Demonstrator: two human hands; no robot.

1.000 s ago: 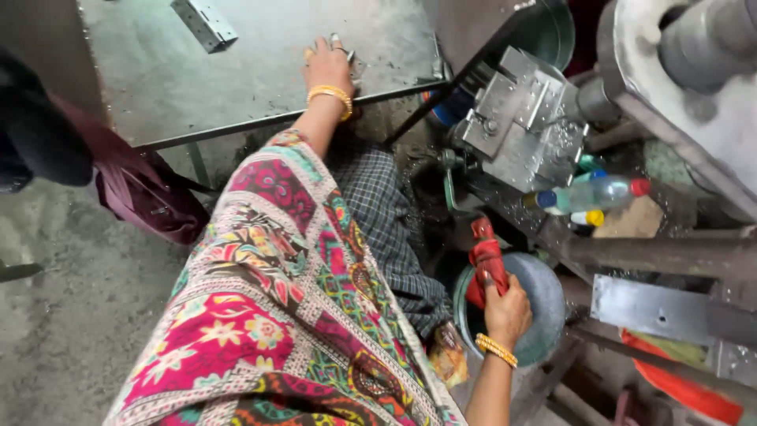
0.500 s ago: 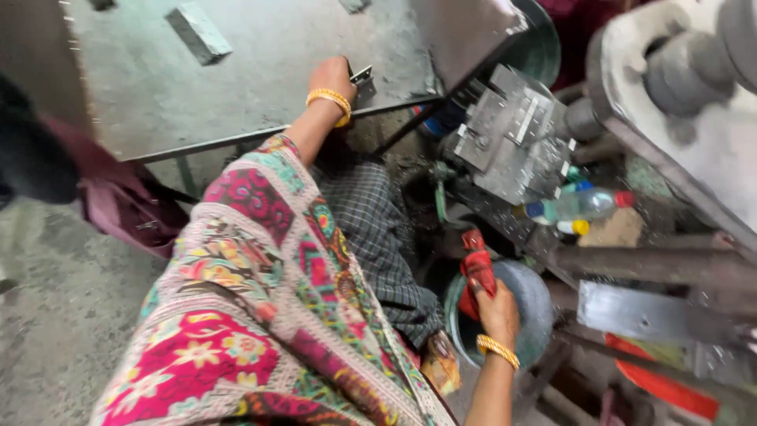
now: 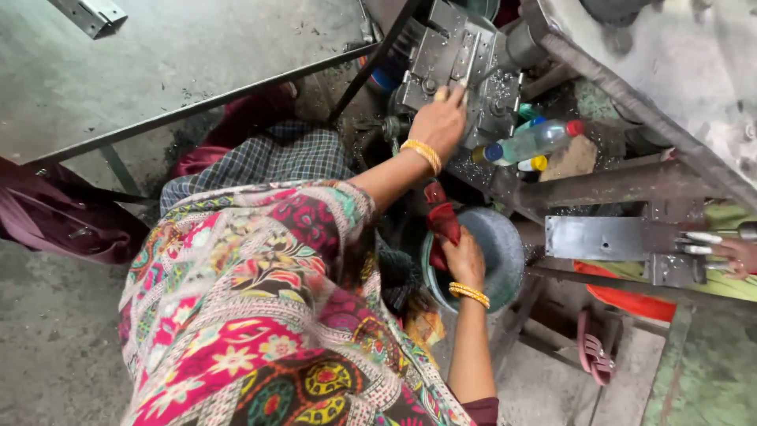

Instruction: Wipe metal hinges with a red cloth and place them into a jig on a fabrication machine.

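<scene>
My left hand [image 3: 440,120] presses a small metal piece [image 3: 461,75] on the machine [image 3: 441,55], fingers pinching it. My right hand [image 3: 464,256] grips a red cloth [image 3: 441,217] above the bowl [image 3: 501,248].

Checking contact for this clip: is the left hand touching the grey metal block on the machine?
Touching. The head view shows the left hand laid on the grey metal block, fingers against its face, no gap visible.

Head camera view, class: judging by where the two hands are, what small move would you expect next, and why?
Probably the left hand seats its small metal strip on the grey metal fixture, since the fingers already press there. The right hand grips a red cloth over the round metal basin.
</scene>
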